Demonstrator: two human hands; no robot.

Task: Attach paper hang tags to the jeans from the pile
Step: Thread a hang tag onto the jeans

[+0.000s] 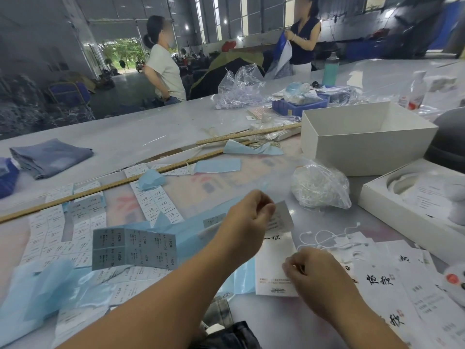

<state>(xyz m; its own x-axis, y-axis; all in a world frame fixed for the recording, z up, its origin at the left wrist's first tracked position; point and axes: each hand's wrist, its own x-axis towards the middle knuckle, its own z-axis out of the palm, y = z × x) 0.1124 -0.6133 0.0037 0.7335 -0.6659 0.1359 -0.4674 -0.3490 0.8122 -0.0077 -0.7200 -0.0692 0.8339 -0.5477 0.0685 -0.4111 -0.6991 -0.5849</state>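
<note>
Sticker sheets (63, 230), rulers (125, 183), box (362, 144) beyond hands (276, 240)

**One head camera, looking forward and down**

The single wide-angle camera is sitting on the person's head and is facing forward and down over the surface (156, 127). It is looking closely at the left hand (247, 217) and right hand (314, 275), while the hall behind is appearing far and bent.

jeans (226, 331) cut off at bottom edge; sticker sheet (134, 248) print blurred.
</note>
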